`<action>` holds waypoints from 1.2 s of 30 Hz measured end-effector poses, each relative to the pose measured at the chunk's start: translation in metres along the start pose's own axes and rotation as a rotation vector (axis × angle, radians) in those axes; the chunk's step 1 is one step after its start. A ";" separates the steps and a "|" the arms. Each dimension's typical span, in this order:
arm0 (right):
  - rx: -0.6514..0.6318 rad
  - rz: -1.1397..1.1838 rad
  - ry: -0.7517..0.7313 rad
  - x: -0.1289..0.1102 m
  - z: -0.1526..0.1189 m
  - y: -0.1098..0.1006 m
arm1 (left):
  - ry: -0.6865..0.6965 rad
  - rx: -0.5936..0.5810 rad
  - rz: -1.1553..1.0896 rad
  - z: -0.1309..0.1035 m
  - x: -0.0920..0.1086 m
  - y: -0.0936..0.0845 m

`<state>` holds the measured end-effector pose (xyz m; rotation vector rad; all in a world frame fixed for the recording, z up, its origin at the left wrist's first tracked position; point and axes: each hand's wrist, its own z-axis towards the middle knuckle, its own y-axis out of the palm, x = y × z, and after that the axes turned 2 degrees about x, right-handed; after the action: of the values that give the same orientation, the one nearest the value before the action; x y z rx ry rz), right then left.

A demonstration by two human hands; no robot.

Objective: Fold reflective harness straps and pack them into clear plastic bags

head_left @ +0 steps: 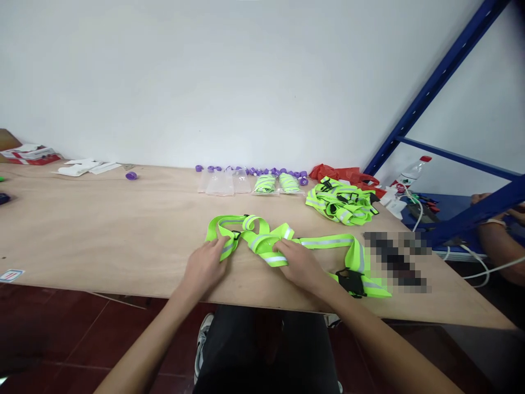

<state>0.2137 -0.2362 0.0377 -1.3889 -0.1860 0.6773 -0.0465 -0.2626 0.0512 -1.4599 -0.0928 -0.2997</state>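
A neon-yellow reflective strap harness (328,242) with grey stripes and black buckles lies loosely spread on the wooden table (123,235). My left hand (207,265) is closed on its left loop, beside a small black slider. With the fingers of my right hand (301,264) I grip a bunched part near the middle. From there the strap runs right to a large black buckle (350,282) near the front edge. My fingertips are partly hidden by the webbing.
Behind are clear plastic bags (220,183), two bagged harnesses (265,184), purple rolls (270,172) and a harness pile (342,202) by a red bag (336,173). A blue metal frame (435,93) rises at right, with a bottle (411,174) and another person's arm (498,241) beyond.
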 end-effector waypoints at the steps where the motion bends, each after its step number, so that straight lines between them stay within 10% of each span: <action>1: 0.032 0.037 0.013 0.005 -0.003 0.001 | -0.038 -0.003 -0.025 0.001 -0.007 -0.008; 10: -0.079 0.026 0.008 0.029 -0.031 0.000 | -0.352 0.171 -0.210 0.031 -0.094 -0.051; 15: -0.097 0.013 -0.075 0.029 -0.042 -0.010 | -0.330 -0.087 -0.187 0.039 -0.118 -0.077; 21: -0.009 0.078 -0.159 0.018 -0.048 -0.019 | -0.011 0.241 -0.221 0.014 -0.051 -0.078; 26: 0.120 0.238 -0.193 0.016 -0.051 -0.019 | 0.406 -0.102 -0.267 0.001 0.027 -0.008; 30: 0.107 0.223 -0.261 0.017 -0.058 -0.020 | 0.366 -0.106 -0.190 0.006 0.046 0.028; 36: 0.150 -0.040 -0.349 0.010 -0.067 -0.012 | 0.260 -0.171 -0.404 0.014 0.046 0.028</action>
<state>0.2595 -0.2878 0.0332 -1.1139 -0.4300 0.8796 0.0062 -0.2531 0.0370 -1.5533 -0.1551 -0.8407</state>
